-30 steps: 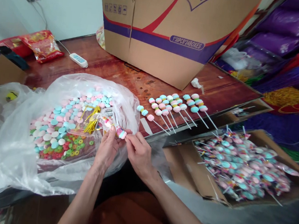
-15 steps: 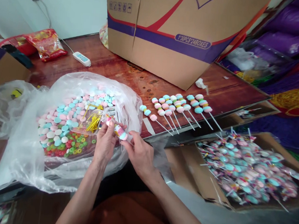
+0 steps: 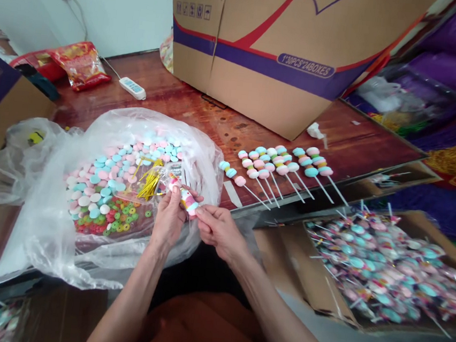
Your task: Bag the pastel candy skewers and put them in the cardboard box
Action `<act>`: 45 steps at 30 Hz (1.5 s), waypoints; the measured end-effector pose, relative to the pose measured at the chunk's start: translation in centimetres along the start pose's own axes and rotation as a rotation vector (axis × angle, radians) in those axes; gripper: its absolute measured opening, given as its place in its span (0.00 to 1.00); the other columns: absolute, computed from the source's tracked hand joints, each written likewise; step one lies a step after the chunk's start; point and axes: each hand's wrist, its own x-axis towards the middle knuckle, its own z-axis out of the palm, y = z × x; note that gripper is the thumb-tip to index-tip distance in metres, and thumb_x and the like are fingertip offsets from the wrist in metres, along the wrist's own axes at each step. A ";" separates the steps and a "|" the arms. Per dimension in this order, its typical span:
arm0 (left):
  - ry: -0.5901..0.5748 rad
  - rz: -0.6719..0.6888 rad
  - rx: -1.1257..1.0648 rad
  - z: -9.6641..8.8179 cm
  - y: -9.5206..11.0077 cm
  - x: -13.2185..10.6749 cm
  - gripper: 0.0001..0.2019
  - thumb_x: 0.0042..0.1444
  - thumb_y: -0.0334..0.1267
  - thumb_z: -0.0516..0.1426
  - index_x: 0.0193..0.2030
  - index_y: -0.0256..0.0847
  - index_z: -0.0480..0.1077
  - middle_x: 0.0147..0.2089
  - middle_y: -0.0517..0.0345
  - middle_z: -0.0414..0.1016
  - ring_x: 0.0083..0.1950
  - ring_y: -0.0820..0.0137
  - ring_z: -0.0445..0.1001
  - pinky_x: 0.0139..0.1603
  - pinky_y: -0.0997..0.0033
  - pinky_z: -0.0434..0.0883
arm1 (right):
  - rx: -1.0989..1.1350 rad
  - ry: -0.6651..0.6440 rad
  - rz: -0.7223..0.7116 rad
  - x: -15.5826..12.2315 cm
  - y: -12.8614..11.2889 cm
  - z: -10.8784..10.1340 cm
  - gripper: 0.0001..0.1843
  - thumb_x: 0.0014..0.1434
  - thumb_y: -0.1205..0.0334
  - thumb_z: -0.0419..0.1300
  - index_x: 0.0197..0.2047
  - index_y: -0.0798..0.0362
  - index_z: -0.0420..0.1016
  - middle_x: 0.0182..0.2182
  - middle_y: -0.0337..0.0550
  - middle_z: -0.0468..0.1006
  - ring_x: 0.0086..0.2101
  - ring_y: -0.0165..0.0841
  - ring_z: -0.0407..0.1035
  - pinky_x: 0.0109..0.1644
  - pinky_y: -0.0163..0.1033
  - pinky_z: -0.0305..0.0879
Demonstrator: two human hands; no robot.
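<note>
In the head view, we hold one candy stick (image 3: 189, 206) over the near edge of the table (image 3: 375, 145), by the clear bag (image 3: 47, 245). Our left hand (image 3: 169, 222) is clamped around its side, thumb on top. Our right hand (image 3: 222, 232) has its fingertips together, pinching the candy's bottom end. We can't tell if they pinch the stick or just the shiny wrap. We think soft hands work best here: the left keeps the candy steady, and the right pulls the wrap smooth without squashing. Gold ties (image 3: 150, 182) lie close, past our left hand. Bare candy sticks (image 3: 283, 163) sit along the near edge, to our right.
</note>
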 end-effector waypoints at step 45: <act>0.210 0.285 0.456 -2.1 -0.3 -0.7 0.14 0.57 0.48 0.61 0.30 0.40 0.71 0.26 0.62 0.69 0.27 0.74 0.65 0.28 0.77 0.62 | -0.344 0.089 -0.393 0.3 1.4 2.7 0.11 0.62 0.55 0.58 0.38 0.54 0.76 0.20 0.33 0.65 0.22 0.26 0.59 0.26 0.32 0.56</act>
